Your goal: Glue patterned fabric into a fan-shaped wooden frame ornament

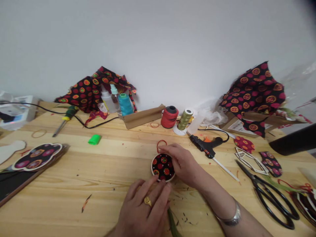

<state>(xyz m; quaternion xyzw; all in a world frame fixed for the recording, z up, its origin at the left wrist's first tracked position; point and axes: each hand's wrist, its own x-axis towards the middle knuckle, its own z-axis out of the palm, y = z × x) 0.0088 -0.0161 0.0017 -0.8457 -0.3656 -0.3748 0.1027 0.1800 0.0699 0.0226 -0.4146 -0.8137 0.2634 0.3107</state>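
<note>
A round ornament [163, 167], dark patterned fabric set in a pale rim, lies near the middle of the table. My right hand [185, 164] curls around its right edge, index finger reaching along the top. Fingers of my left hand [145, 207], with a gold ring on one, press together along the lower rim; their tips are partly hidden. A red cord loop [161, 142] sticks out above the ornament. Below it, green strands [174, 225] emerge between my hands.
Black scissors [269, 197] lie at right, near a glue gun [206, 144]. Behind stand a red thread spool [169, 117], an olive spool [185, 119] and a blue cone [125, 104]. At left are a screwdriver [64, 121], a green cap [94, 139] and a cloud-shaped fabric piece [38, 156].
</note>
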